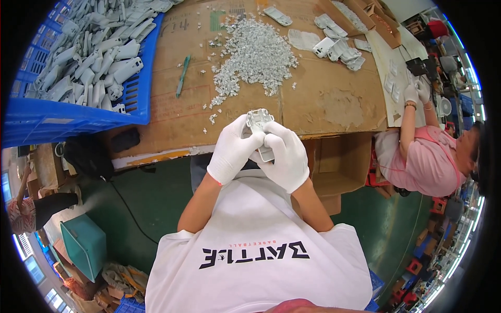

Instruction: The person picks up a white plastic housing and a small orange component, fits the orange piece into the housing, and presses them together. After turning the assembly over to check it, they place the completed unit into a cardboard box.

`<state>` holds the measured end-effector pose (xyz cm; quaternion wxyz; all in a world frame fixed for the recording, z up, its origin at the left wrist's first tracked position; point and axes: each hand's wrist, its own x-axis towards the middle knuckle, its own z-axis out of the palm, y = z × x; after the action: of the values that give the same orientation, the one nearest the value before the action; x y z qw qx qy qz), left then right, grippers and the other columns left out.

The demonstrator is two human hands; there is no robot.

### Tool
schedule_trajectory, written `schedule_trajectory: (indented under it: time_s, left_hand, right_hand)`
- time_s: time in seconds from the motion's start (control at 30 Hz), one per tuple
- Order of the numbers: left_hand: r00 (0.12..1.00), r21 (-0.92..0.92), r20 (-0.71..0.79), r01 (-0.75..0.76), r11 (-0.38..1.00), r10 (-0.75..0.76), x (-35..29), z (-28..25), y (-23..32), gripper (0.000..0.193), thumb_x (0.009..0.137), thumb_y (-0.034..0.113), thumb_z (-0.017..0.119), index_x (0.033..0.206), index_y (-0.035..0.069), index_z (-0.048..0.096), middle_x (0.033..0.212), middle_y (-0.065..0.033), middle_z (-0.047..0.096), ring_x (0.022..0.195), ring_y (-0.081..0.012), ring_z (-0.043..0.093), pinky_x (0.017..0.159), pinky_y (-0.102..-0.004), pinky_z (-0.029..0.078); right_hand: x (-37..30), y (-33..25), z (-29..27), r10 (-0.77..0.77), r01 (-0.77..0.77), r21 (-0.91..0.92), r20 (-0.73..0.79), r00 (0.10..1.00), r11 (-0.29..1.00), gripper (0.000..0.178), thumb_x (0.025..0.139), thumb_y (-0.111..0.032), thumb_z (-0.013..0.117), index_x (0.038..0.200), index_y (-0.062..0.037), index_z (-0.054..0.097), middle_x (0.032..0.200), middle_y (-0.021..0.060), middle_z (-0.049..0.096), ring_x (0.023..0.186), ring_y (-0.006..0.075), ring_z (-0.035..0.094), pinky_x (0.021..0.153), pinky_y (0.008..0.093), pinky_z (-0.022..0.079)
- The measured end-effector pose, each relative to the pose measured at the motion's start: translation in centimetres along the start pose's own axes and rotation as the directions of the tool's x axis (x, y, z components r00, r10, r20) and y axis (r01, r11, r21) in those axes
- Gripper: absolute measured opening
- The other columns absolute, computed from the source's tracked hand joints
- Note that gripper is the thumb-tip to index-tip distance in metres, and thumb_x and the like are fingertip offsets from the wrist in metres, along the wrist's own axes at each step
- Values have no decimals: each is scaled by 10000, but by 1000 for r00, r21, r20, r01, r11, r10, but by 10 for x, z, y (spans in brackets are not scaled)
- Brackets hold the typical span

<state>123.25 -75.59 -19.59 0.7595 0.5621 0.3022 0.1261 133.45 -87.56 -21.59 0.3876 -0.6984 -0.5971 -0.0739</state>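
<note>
You have bright, even overhead light with soft shadows, a sharp centre, mild glare on the white gloves [261, 151], and strong fisheye bending with black corners.

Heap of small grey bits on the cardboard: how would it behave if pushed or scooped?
The heap of small grey bits looks loose, so a push would probably spread it rather than slide it whole; strays already lie at its edges. The pieces seem tiny and plastic-like, likely light and easy to scatter. On the flat cardboard sheet they should mostly stay put, though gloved hands might drop some when scooping.
</note>
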Motion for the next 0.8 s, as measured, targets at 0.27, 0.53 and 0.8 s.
schedule_trajectory:
  time_s: [0.27, 0.53, 0.8]
  left_hand:
    - [988, 242, -32, -138, 960, 150, 1, 2, 6, 338, 833, 145, 587, 1126, -21, 612, 948, -142, 690, 891, -191, 668, 791, -321, 519]
    - [992, 173, -71, -92, 981, 105, 0, 5, -10, 265, 861, 72, 545, 1091, -32, 628, 922, -89, 695, 835, -129, 637, 761, -300, 511]
    - [993, 162, -79, -68, 984, 82, 17, 12, -35, 250, 882, 61, 488, 1070, -24, 630, 855, -33, 642, 658, -77, 583, 523, -238, 468]
  right_hand:
    - [0, 3, 3, -58, 55, -38, -68, 996, 998, 525, 659, -123, 843, 1066, -91, 513, 1190, 109, 621, 877, 309, 626, 718, 386, 519]
    - [-3, 7, 7, -112, 112, -15, -30, 993, 994, 379, 689, -108, 778, 956, -62, 512, 1140, 102, 621, 788, 280, 612, 698, 377, 491]
    - [-12, 22, 14, -85, 84, -98, -3, 996, 992, 315, 681, -115, 731, 910, -73, 520, 1084, 84, 605, 783, 250, 599, 712, 374, 483]
